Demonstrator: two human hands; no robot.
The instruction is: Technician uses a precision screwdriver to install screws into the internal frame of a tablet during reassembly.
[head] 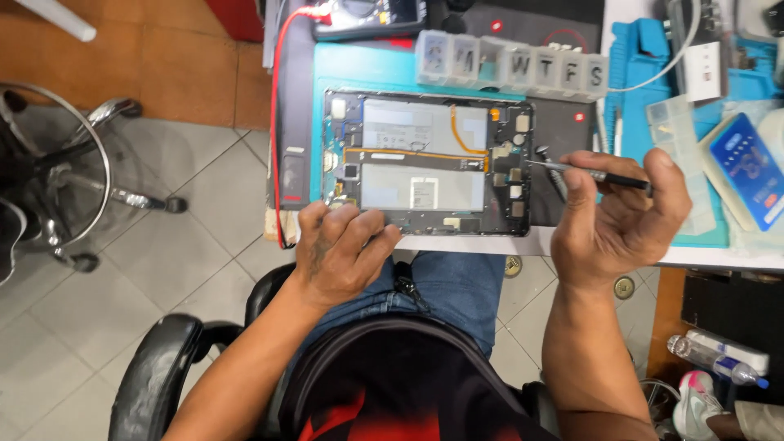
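An opened tablet (425, 163) lies back-up on the bench, its two silver battery cells and orange ribbon cable exposed. My left hand (339, 249) rests on the tablet's near left corner, fingers curled on the frame. My right hand (625, 216) holds a thin black screwdriver (588, 173); its tip points left at the tablet's right edge, near small metal parts.
A clear weekly pill box (510, 61) sits behind the tablet. A multimeter (367, 16) with a red lead (273, 122) is at the back left. A teal mat (653, 57), a blue card (747, 167) and plastic trays lie right. A chrome stool (73, 180) stands on the tiled floor.
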